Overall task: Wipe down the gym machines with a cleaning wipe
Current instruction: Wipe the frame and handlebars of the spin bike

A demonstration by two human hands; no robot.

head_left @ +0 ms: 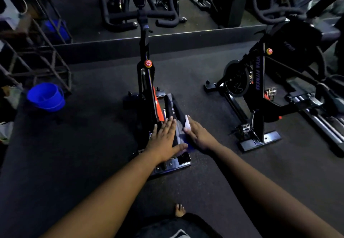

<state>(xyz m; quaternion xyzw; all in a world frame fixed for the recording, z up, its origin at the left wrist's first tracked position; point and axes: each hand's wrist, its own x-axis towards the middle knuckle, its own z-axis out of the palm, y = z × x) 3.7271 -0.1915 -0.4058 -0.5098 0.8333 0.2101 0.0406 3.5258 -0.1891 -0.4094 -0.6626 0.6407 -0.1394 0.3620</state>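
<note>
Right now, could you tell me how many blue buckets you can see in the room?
2. One blue bucket sits on the floor at left, beside the metal rack. A second blue bucket shows behind the rack, possibly a mirror reflection. Others may be hidden.

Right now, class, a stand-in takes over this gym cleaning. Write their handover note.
Left hand: flat, fingers straight, resting on the saddle of the centre spin bike.
Right hand: holds the white wipe against the saddle's right side.
Done: cannot tell which parts are already wiped.
Left: finish this bike; whether the second bike on the right is done is unclear.
</note>
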